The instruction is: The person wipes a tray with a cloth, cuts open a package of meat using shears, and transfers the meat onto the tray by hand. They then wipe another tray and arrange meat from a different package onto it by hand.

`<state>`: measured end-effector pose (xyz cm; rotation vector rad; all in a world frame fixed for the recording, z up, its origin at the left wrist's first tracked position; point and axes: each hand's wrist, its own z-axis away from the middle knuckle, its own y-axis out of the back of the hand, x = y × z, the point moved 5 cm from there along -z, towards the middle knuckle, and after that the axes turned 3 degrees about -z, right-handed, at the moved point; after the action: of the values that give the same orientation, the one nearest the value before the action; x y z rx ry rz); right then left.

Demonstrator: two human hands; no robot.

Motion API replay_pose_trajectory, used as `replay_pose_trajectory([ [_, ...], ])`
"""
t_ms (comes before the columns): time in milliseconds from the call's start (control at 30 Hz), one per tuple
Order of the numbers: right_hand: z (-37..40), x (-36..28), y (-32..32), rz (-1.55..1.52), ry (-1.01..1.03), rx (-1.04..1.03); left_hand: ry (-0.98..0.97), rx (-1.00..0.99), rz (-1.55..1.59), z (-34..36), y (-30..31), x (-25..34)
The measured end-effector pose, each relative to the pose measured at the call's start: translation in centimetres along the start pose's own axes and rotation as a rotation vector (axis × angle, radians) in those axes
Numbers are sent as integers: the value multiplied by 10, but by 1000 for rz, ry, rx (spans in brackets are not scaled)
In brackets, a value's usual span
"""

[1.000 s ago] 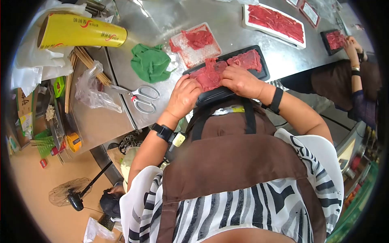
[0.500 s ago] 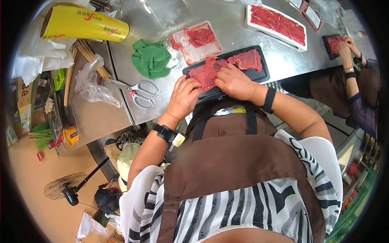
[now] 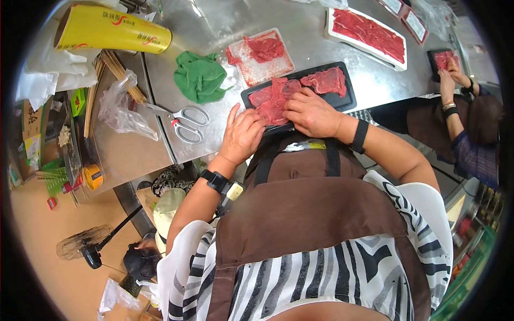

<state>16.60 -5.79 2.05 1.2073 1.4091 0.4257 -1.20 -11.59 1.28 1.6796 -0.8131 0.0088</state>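
Observation:
In a black tray [image 3: 349, 97] at the table's front edge lie several thin slices of raw red meat [image 3: 277, 101]. My right hand [image 3: 312, 113] is over the tray, its fingers curled down on the middle slice, fingertips partly hidden. At the tray's left end is my left hand [image 3: 242, 134], fingers stretched and somewhat apart, the tips close to the meat's left edge. Another flat slice [image 3: 325, 81] lies at the tray's right end. Just behind stands a white absorbent-lined tray [image 3: 256, 72] with a piece of meat [image 3: 265, 48] on it.
Left of the trays are a green cloth [image 3: 199, 77] and scissors [image 3: 187, 124]. A yellow roll [image 3: 115, 29], wooden skewers [image 3: 122, 75] and a clear plastic bag [image 3: 123, 107] lie farther left. A white tray of meat [image 3: 367, 35] stands back right. Another person's hands [image 3: 452, 75] hold a small black tray.
My left hand has opened and drawn slightly away from the meat's left edge. My right hand stays on the meat, shifted only slightly. The other person's hands have moved a little left.

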Motion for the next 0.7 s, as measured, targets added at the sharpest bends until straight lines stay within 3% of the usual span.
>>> replay_pose_trajectory([
  [333,2,3,-2,-62,15,-71,-8,-15,-39,-4,2,9],
  [433,0,14,2,-68,-16,10,3,19,-74,-7,-2,12],
  [500,-8,23,13,54,-104,120,12,14,-89,-7,-4,13],
  [700,-32,45,17,128,-295,193,125,28,-203,-5,0,10],
])
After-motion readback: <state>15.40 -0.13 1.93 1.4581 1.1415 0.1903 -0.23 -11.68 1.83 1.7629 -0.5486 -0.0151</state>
